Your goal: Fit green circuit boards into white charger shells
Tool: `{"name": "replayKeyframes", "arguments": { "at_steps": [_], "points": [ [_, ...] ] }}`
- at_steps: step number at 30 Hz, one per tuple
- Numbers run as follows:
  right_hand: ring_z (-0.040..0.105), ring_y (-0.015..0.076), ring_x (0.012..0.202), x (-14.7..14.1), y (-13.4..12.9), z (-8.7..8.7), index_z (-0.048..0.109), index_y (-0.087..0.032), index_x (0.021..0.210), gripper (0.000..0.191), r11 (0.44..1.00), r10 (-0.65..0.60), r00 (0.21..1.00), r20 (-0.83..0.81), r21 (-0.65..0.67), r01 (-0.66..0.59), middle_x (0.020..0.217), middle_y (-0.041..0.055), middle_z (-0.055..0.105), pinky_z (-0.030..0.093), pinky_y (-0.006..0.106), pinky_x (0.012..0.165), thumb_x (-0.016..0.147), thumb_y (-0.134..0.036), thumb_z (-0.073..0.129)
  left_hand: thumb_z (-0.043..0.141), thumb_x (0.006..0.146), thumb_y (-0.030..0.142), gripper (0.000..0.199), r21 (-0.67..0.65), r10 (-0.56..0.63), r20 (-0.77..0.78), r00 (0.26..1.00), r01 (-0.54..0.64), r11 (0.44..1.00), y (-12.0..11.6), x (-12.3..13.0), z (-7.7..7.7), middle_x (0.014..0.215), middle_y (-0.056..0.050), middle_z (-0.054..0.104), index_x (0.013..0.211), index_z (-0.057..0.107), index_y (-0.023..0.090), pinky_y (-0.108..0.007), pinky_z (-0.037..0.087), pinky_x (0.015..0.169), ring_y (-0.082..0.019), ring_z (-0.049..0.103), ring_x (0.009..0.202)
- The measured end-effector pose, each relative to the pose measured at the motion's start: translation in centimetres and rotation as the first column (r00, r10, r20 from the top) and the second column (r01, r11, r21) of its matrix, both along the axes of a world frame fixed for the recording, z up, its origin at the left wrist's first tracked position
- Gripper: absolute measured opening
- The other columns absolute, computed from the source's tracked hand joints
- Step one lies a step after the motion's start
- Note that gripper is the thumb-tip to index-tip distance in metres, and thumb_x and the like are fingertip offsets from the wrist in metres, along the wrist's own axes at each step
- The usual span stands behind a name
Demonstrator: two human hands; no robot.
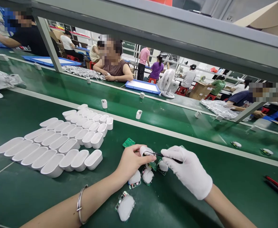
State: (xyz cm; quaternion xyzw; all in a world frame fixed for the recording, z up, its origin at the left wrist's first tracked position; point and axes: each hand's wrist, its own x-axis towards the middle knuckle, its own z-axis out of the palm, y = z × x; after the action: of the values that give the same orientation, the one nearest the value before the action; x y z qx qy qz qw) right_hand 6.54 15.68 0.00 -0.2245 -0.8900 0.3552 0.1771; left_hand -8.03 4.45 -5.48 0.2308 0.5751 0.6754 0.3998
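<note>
My bare left hand point(131, 160) grips a small white oval plastic housing point(145, 150) between thumb and fingers, its opening turned to the right. My right hand point(188, 167), in a white glove, is closed on dark tweezers point(158, 154). Their tips reach the mouth of the housing; what they touch inside is too small to make out. Below my hands lie several green circuit boards with white lumps on them, such as this circuit board point(147, 176). Closer to me rests another circuit board point(125, 206). A bare green board point(128, 142) sits behind my left hand.
Rows of white oval housings point(69, 144) stand on the green work surface point(176, 205) at left. Two filled housings point(139, 114) and more boards point(236, 144) lie along the belt. Red-and-black pliers or cutters point(277, 188) lie at right. A grey beam point(153, 28) crosses overhead; co-workers sit beyond.
</note>
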Motion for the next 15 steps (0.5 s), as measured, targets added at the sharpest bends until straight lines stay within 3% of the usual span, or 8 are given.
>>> {"name": "replayKeyframes", "arguments": {
  "at_steps": [5,10,13,15],
  "points": [
    [0.059,0.0140,0.066,0.2,-0.1,-0.7,0.068,-0.024,0.075,0.017,0.999,0.053,0.998,0.047,0.000,-0.053,0.076,0.0001,0.060,0.048,0.027,0.063,0.083,-0.024,0.053,0.089,0.045,0.026,0.056,-0.019,-0.021,0.035,0.999,0.022,1.000,-0.1,0.0,0.2,0.077,-0.004,0.070,0.095,0.065,0.013,-0.024,0.051,0.060,-0.017,0.064,0.070],
    [0.055,0.0125,0.063,-0.1,-0.5,-1.3,0.061,-0.023,0.069,0.027,0.973,0.046,0.993,0.108,0.222,-0.069,0.073,-0.0008,0.059,0.042,0.025,0.058,0.090,-0.026,0.043,0.086,0.051,0.023,0.043,-0.032,-0.080,0.008,0.997,0.080,0.996,-0.5,0.3,0.5,0.074,-0.004,0.070,0.088,0.067,0.013,-0.023,0.050,0.058,-0.015,0.062,0.064],
    [0.054,0.0116,0.059,-0.1,-1.4,-1.4,0.061,-0.025,0.074,0.026,0.892,-0.068,0.979,0.190,0.452,-0.025,0.073,-0.0014,0.061,0.033,0.024,0.049,0.091,-0.024,0.041,0.084,0.054,0.024,0.035,-0.054,-0.086,-0.003,0.996,0.086,0.995,-0.5,0.4,0.8,0.072,-0.004,0.070,0.084,0.069,0.013,-0.023,0.049,0.059,-0.015,0.062,0.063],
    [0.054,0.0123,0.059,-0.3,-2.3,-1.5,0.064,-0.028,0.087,0.024,0.782,-0.163,0.955,0.247,0.622,-0.027,0.076,-0.0009,0.063,0.025,0.025,0.045,0.089,-0.018,0.042,0.083,0.055,0.025,0.033,-0.071,-0.070,-0.001,0.998,0.070,0.995,-0.5,0.5,1.1,0.070,-0.003,0.069,0.082,0.069,0.014,-0.023,0.048,0.059,-0.016,0.062,0.063]
  ]
}}
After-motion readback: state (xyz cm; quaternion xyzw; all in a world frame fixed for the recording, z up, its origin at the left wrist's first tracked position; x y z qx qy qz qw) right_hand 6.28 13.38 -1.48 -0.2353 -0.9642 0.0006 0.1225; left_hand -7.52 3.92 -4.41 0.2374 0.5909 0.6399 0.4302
